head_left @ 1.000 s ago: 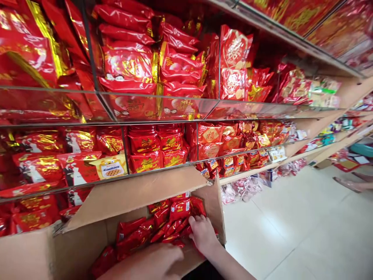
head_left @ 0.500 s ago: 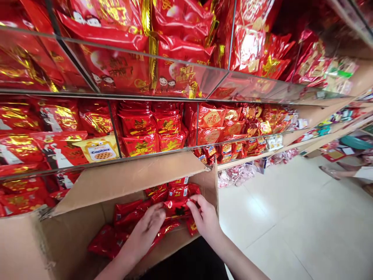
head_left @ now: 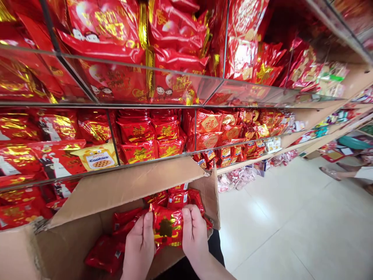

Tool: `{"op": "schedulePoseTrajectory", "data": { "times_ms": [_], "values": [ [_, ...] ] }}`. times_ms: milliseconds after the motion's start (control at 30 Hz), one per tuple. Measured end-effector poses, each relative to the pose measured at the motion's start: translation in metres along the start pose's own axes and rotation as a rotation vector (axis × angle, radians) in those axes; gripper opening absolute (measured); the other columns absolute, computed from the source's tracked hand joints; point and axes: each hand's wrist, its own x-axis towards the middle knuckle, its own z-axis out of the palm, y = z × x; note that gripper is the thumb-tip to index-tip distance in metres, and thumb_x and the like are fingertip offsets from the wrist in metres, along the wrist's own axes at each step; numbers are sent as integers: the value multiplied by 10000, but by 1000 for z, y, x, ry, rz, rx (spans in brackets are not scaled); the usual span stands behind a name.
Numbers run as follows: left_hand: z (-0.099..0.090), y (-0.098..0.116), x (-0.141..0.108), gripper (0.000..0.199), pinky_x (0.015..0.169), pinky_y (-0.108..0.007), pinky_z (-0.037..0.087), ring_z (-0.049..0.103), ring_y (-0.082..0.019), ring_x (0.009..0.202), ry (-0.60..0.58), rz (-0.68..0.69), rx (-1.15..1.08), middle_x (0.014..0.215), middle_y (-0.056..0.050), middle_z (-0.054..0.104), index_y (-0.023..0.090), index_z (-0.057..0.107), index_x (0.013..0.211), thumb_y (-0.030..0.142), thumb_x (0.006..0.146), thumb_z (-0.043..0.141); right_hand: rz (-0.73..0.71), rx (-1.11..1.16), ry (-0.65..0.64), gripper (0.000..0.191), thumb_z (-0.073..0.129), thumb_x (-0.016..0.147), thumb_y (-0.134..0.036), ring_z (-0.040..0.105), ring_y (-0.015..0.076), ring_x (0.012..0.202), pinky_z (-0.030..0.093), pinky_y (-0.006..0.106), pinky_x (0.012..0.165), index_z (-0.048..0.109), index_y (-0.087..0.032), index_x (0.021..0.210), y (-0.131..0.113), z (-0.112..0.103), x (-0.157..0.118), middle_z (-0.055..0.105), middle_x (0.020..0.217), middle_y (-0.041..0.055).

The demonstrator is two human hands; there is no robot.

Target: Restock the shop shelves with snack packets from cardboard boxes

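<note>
A shiny red snack packet [head_left: 166, 227] with gold print is held up over the open cardboard box [head_left: 70, 245], its front turned toward me. My left hand [head_left: 140, 243] pinches its left edge between thumb and fingers. On the opposite edge, my right hand [head_left: 194, 231] grips it the same way. More red packets [head_left: 106, 252] lie loosely in the box beneath and behind my hands, some showing small barcodes. The box flap [head_left: 125, 186] stands raised against the shelf front.
Shelf compartments with clear fronts hold stacked red packets [head_left: 140, 151] and a yellow cookies packet [head_left: 100, 157]. Pink-wrapped goods [head_left: 237, 177] sit low beyond the box. Pale floor tiles [head_left: 271, 229] stretch to the right, where part of a person's leg and foot [head_left: 332, 173] shows.
The packet has come up and tilted, so its gold-printed face now shows fully. Both hands have moved slightly down and turned more upright around its edges. My view has shifted slightly upward.
</note>
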Motion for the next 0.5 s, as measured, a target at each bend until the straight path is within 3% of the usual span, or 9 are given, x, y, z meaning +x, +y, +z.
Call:
{"op": "schedulePoseTrajectory", "data": {
  "times_ms": [100,233,300,367,433,500],
  "values": [
    [-2,1,-3,370,435,-230,456,521,-143,444,11,41,-4,488,33,533,230,505,599,576,732,494,20,18,-25,299,291,928,-347,531,113,602,415,209,584,495,-189,776,-1,-4,-2,552,634,-3],
    [-10,7,-6,334,334,-201,384,521,-141,419,37,103,74,436,54,493,240,517,645,532,789,442,22,77,-276,248,464,852,-394,596,138,681,472,219,610,527,-193,984,-3,-22,-8,629,779,28],
    [-17,17,-3,320,378,-188,418,537,-126,427,-20,291,159,459,52,533,238,517,621,471,822,428,-15,88,-351,418,587,765,-394,623,165,776,495,224,614,495,-223,1135,-7,-35,-10,637,954,57],
    [-24,34,3,292,438,-164,454,551,-104,425,-122,529,258,492,60,577,238,538,644,383,860,407,-69,51,-369,464,625,735,-360,630,170,805,507,220,610,491,-255,1167,-13,-48,-6,629,1007,56],
    [-29,57,14,230,505,-149,486,614,-100,509,-162,759,391,614,48,664,232,590,825,322,883,386,-156,-11,-356,382,605,763,-314,632,159,797,516,228,652,509,-251,1127,-22,-60,10,641,965,43],
    [-29,86,33,282,712,-203,517,667,-140,782,-100,997,579,901,-26,717,187,557,1081,298,881,393,-266,-98,-232,317,575,794,-286,630,157,825,518,254,723,504,-223,1097,-34,-68,38,643,951,46]
  ]
}}
